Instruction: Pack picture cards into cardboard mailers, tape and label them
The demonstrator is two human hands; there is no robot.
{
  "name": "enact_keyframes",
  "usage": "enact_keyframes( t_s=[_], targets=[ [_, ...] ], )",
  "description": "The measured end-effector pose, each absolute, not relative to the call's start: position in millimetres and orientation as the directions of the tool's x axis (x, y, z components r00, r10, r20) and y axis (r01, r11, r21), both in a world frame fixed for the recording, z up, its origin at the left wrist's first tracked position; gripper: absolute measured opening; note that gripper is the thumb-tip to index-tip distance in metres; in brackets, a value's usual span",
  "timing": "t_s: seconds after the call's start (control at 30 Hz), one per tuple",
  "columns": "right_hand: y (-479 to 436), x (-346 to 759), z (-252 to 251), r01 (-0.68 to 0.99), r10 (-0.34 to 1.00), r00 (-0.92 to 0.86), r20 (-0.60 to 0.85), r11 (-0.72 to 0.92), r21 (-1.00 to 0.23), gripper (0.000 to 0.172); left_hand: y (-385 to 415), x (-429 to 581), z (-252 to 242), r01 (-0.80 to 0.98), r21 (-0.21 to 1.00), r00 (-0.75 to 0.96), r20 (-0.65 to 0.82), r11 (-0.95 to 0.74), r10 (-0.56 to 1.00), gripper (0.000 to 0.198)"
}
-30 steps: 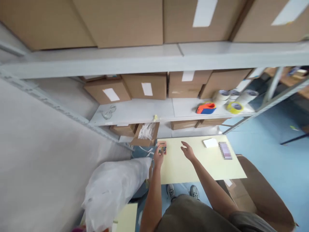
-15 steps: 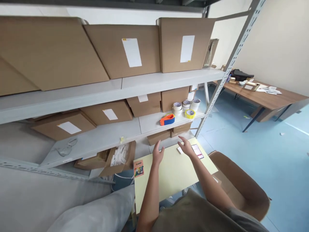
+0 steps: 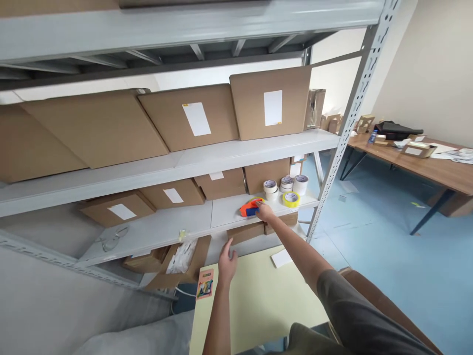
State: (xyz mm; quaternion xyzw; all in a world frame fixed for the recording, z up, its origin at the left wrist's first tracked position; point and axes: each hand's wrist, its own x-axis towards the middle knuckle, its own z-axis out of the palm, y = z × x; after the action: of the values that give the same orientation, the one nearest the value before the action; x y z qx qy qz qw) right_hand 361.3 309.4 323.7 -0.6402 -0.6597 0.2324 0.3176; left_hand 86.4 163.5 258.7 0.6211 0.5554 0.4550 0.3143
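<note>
One-handed, touching the right end of the orange-and-blue tape dispenser [image 3: 248,209] with the right hand [image 3: 264,212], leaving unclear whether grasping or merely contacting; lying on the shelf [image 3: 224,212], left of the yellow tape roll [image 3: 291,199]. Holding the left hand [image 3: 227,264] empty, fingers parted, over the counter [image 3: 269,296], near the pink booklet [image 3: 205,284].

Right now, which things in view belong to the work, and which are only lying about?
Probably in the work:
orange-and-blue tape dispenser, at the right hand
pale table, near the left hand
perhaps the booklet

Probably lying about:
yellow tape roll
white rolls
glasses
cardboard boxes
</note>
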Motion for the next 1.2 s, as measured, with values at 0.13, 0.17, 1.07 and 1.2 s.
enact_keyframes(
  t_s=[0.13, 0.17, 1.07, 1.2],
  targets=[
    [321, 352, 317, 0.85, 0.994, 0.01, 0.108, 0.049, -0.525, 0.048, 149, 68, 255, 0.417, 0.898, -0.085, 0.196, -0.144, 0.977, 0.049],
    [319, 350, 315, 0.864, 0.993, 0.009, 0.116, 0.051, -0.501, 0.045, 145, 63, 255, 0.419, 0.897, -0.092, 0.192, -0.137, 0.977, 0.049],
    [-12, 357, 138, 0.83, 0.913, 0.402, -0.075, -0.398, -0.391, 0.03, 83, 57, 192, 0.409, 0.91, 0.137, 0.011, -0.067, 0.991, 0.044],
    [-36, 380, 87, 0.756, 0.861, 0.461, -0.216, -0.508, -0.413, 0.03, 65, 72, 174, 0.448, 0.894, 0.116, -0.047, -0.01, 0.992, 0.045]
  ],
)
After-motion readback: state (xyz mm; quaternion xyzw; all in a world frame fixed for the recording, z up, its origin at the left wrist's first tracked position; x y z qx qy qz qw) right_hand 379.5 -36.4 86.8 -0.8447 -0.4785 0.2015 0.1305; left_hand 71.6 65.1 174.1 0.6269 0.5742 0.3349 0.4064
